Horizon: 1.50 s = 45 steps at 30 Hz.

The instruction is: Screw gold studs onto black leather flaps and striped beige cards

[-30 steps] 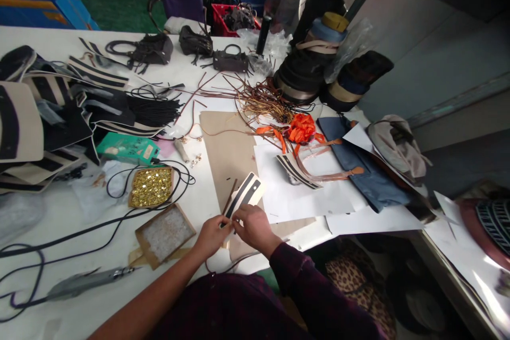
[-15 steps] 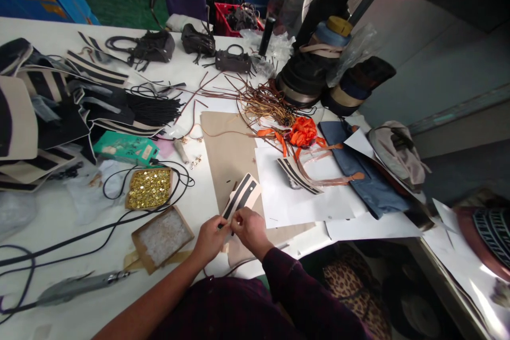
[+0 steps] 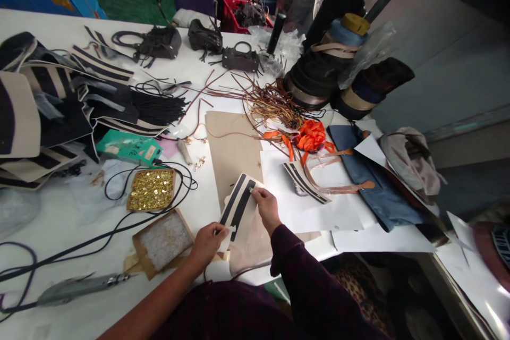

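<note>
From where I stand, the only writing I can spot is some dark marking on the green box (image 3: pixel 129 147), too small to make out, and a pale patch near its right end with nothing legible. The striped piece (image 3: pixel 238 208), cream with dark bands, lies at the near edge of the brown sheet (image 3: pixel 229 138). The left hand (image 3: pixel 206 244) has its near end pinched between thumb and fingers; the right hand (image 3: pixel 266 206) has its fingertips bunched at the far end, though whether they grip or merely press I can't tell. Both hands hide bits of it. To the left sit the gold pieces (image 3: pixel 152 189) and a cardboard tray (image 3: pixel 142 256), with a black cord (image 3: pixel 59 256) trailing past both. White paper (image 3: pixel 338 215) lies just right, an orange bundle (image 3: pixel 311 135) beyond.
</note>
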Tool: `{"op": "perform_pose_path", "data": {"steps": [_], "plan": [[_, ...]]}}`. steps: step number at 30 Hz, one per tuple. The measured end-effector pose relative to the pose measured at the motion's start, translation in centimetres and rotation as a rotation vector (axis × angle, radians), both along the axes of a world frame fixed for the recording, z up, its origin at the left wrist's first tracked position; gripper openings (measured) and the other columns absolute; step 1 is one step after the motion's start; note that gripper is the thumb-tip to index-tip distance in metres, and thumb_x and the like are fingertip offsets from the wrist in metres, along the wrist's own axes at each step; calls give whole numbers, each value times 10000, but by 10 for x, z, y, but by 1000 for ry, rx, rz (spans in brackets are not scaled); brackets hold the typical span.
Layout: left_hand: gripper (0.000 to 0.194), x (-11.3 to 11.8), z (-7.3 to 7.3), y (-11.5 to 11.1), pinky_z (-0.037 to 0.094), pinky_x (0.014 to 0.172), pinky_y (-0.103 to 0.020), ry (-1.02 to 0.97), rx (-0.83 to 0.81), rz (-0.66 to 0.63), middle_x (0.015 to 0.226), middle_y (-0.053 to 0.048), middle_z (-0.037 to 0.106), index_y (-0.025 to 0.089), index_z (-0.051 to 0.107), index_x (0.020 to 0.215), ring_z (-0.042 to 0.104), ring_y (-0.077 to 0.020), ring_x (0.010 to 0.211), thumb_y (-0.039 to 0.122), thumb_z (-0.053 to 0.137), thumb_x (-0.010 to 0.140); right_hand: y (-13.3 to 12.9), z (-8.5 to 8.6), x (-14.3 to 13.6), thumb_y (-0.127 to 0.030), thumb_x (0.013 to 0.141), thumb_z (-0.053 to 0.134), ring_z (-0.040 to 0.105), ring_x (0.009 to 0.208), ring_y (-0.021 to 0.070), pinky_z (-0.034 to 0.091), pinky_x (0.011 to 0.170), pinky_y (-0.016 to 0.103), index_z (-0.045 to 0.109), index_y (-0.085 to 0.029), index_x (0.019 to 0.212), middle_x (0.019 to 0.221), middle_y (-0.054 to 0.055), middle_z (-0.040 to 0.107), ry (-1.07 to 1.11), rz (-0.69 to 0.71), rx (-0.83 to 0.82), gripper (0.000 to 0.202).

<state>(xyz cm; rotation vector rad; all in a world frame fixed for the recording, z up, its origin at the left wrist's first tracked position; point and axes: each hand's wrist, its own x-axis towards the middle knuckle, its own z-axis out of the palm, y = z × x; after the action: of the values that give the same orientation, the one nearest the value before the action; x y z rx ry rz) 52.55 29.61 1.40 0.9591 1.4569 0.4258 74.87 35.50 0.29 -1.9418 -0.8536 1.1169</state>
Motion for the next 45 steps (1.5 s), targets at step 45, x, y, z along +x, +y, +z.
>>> {"op": "perform_pose_path", "data": {"steps": [45], "plan": [[419,3,23,-19,473,652,-281,-29,176,-221,678,-15,684,186,687,764,629,-201,669,603,660,795,-250,100,153,-465,688,749,611,653,202,444,597,288,680,-190,747,695,31,679,-163,96,-267,290]]}}
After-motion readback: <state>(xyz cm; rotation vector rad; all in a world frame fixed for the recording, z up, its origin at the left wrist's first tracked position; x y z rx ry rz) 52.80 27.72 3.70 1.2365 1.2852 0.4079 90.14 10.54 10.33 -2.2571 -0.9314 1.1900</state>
